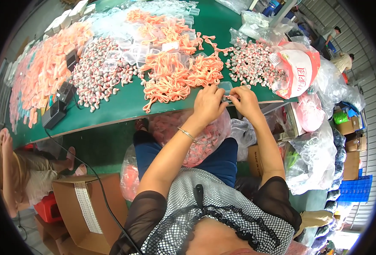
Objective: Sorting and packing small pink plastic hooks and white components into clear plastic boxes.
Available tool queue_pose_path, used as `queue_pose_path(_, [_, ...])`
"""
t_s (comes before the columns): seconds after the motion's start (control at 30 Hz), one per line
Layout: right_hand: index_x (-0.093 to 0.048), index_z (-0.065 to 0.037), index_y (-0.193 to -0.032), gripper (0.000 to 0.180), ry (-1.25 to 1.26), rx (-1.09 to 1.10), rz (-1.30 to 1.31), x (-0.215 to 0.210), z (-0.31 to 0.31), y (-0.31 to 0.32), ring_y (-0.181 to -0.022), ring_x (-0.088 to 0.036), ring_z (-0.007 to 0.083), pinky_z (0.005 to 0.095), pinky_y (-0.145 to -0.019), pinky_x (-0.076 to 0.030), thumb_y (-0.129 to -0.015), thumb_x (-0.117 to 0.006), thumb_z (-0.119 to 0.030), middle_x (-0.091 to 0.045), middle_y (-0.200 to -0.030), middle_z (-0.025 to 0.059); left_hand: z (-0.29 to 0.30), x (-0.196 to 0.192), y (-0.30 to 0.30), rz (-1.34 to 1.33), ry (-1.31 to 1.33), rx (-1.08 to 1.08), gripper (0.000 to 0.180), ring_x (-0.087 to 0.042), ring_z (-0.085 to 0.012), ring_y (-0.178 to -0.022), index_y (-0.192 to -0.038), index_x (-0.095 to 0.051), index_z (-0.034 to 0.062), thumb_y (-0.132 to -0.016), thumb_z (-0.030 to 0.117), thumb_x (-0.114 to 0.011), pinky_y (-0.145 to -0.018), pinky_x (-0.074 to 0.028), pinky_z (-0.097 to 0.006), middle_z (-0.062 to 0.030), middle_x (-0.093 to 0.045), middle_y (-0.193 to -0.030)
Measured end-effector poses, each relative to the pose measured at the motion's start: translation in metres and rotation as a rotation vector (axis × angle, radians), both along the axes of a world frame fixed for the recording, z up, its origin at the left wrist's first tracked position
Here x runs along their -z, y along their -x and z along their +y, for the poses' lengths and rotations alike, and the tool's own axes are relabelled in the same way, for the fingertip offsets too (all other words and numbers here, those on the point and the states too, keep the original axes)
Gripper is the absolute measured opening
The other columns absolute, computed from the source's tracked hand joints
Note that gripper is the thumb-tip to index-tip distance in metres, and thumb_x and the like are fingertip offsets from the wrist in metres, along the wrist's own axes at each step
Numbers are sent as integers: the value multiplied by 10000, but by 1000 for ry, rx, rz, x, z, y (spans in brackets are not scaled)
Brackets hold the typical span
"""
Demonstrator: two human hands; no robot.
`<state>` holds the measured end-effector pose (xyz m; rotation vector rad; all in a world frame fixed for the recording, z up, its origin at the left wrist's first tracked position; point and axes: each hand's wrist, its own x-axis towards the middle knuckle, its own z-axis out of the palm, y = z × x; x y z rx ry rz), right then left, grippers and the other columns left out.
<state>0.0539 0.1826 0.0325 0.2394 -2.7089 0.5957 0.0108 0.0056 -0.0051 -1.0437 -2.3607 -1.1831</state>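
Hands meeting at the near edge of a green table (124, 106): left hand (209, 104) and right hand (244, 101) each pinch a small clear plastic bag (226, 88), thin and glossy, between curled fingertips. Tangled orange cords (171, 83) and heaped small grey-and-red pieces (98, 72) lie just beyond.

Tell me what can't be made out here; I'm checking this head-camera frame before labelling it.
- Small clear bag: pinched between left hand and right hand; its contents are hidden by the fingers.
- Grey-and-red small parts on the green table: too small to identify.
- Black device: near the rim, bent and blurred.
- Bag on the lap: partly hidden by the left forearm.
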Motion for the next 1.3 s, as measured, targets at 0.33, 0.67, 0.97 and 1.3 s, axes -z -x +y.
queue_pose_path(0.33, [-650,-37,-881,93,145,-1,-46,-3,1,0,-690,-637,274,383,-634,-504,-794,-669,-62,-631,-772,109,0,4,-1,37,-17,-19,347,-571,-285,-957,-967,-619,88,-710,251,-784,-811,-453,-417,-90,-577,-965])
queue_pose_path(0.67, [-692,-68,-924,156,-99,-34,130,3,10,74,-846,-647,283,400,-720,-512,-775,-719,-105,-682,-875,92,1,0,-1,12,5,3,384,-570,-289,-964,-1017,-623,80,-714,244,-791,-808,-454,-426,-86,-577,-960])
queue_pose_path(0.97, [-684,-72,-850,91,-61,0,86,-17,21,66,-775,-670,285,403,-692,-518,-766,-710,-92,-688,-808,90,-2,1,-1,19,-23,-13,382,-571,-294,-958,-1022,-626,79,-715,240,-787,-814,-457,-423,-88,-571,-941])
queue_pose_path(1.3, [-695,-11,-955,123,369,6,-100,-6,33,24,-748,-638,97,260,-678,-512,-835,-708,-34,-705,-836,58,-2,2,0,8,-52,3,400,-579,-302,-942,-1031,-638,70,-699,229,-794,-821,-465,-425,-94,-578,-947])
